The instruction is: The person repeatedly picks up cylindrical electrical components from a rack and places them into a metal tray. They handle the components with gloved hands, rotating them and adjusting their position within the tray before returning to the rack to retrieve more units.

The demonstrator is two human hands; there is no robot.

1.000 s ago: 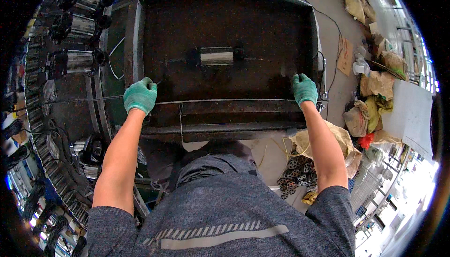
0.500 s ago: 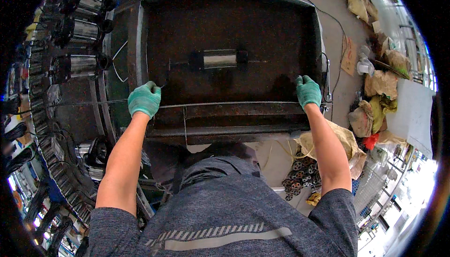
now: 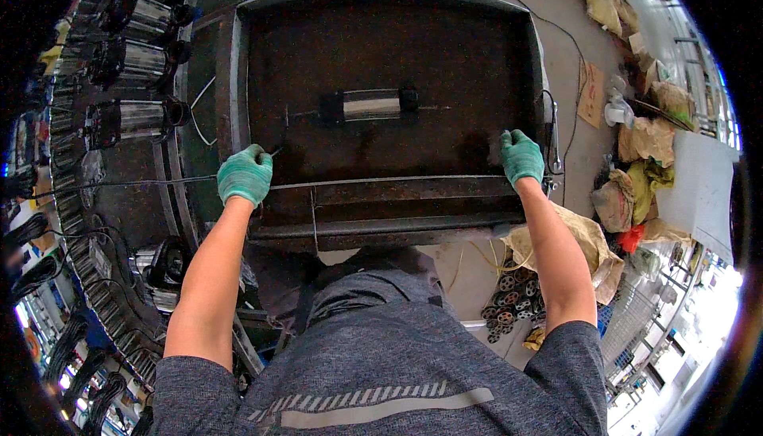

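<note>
In front of me is a large dark metal tank (image 3: 381, 228) with raised walls. A silver cylinder with black ends (image 3: 370, 105), like a small motor, lies crosswise inside it; a thin rod sticks out at its right end. My left hand (image 3: 245, 174), in a green glove, is closed at the tank's near left corner around a black cable (image 3: 159, 182). This cable runs off to the left, and a short end shows past my fingers. Also green-gloved, my right hand (image 3: 522, 156) is at the near right corner with its fingers curled; what they grip is hidden.
On the left, a rack holds several similar silver cylinders with black ends (image 3: 131, 62). A wrench (image 3: 555, 135) hangs by the tank's right wall. Sacks (image 3: 648, 140) and a brown bag (image 3: 576, 241) lie to the right, beside several round black parts (image 3: 513, 301).
The view has shifted slightly. Both hands stay at the tank's near corners, and the cylinder remains about where it was inside.
</note>
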